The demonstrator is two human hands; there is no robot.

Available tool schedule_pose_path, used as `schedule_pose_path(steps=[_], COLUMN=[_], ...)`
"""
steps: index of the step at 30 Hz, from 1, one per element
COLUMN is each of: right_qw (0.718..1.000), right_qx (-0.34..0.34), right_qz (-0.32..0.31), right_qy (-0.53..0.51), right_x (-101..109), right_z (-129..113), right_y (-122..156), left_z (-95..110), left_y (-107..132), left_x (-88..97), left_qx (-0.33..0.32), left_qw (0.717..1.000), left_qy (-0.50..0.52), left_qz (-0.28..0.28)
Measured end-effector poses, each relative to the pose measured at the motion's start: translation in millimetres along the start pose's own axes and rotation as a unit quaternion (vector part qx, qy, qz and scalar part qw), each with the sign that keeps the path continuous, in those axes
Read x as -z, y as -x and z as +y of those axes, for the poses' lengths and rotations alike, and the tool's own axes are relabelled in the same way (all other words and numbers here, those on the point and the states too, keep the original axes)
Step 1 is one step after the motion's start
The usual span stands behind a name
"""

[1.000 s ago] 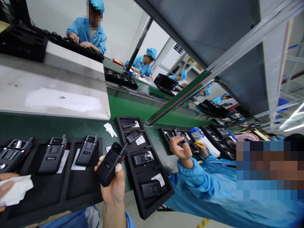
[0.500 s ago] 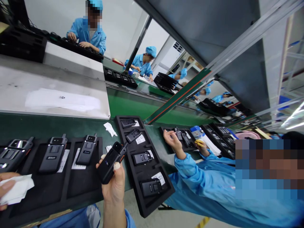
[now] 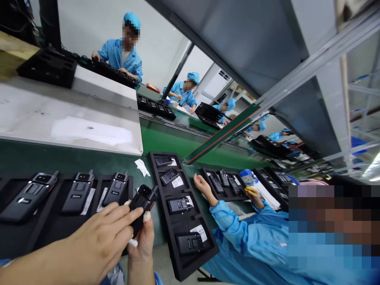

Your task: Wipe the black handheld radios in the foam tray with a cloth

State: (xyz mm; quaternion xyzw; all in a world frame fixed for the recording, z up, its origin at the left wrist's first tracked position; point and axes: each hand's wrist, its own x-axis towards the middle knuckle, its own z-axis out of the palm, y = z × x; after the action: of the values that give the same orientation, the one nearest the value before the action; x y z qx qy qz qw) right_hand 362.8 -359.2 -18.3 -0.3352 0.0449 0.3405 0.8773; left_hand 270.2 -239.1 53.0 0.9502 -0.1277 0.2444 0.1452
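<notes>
My right hand [image 3: 144, 241] grips a black walkie-talkie [image 3: 143, 202] upright above the front edge of the green conveyor belt [image 3: 166, 138]. My left hand [image 3: 97, 241] has come across to it, fingers stretched toward the radio's body, with a bit of white wipe [image 3: 132, 242] showing under the palm. Just left of the hands a black foam tray [image 3: 59, 225] holds three more walkie-talkies [image 3: 79, 192]. To the right lies a long black foam tray [image 3: 190, 253] with several radios lying in its slots.
A co-worker in blue sits at my right, a hand [image 3: 202, 185] by another tray [image 3: 225, 184]. A steel plate [image 3: 68, 114] with a white sheet lies behind the belt. Scraps of white paper [image 3: 141, 167] lie on the belt. More workers sit along the far side.
My left hand moved from the far left edge across to the held radio, carrying the wipe. The camera shifted slightly. The co-worker's hand dropped from the tray to the belt.
</notes>
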Motion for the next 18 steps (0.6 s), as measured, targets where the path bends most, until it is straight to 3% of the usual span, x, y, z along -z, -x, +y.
schedule_pose_path(steps=[3,7,18], right_qw=[1.0,1.0,0.996], right_qx=[0.012,0.017,0.018], right_qz=[0.013,0.005,-0.036], right_qy=[0.007,0.019,0.079], right_x=[6.2,8.4,17.3], right_z=[-1.4,-6.0,-6.1], right_y=[2.7,4.4,5.5], left_z=[4.1,4.7,11.2], left_y=[-19.2,-20.7,-18.5], left_x=[-4.5,-7.2,0.3], left_qx=[-0.024,-0.073,-0.063], left_qw=[0.999,0.993,0.994], left_qy=[-0.032,-0.091,-0.088], left_qz=[0.003,-0.001,-0.007])
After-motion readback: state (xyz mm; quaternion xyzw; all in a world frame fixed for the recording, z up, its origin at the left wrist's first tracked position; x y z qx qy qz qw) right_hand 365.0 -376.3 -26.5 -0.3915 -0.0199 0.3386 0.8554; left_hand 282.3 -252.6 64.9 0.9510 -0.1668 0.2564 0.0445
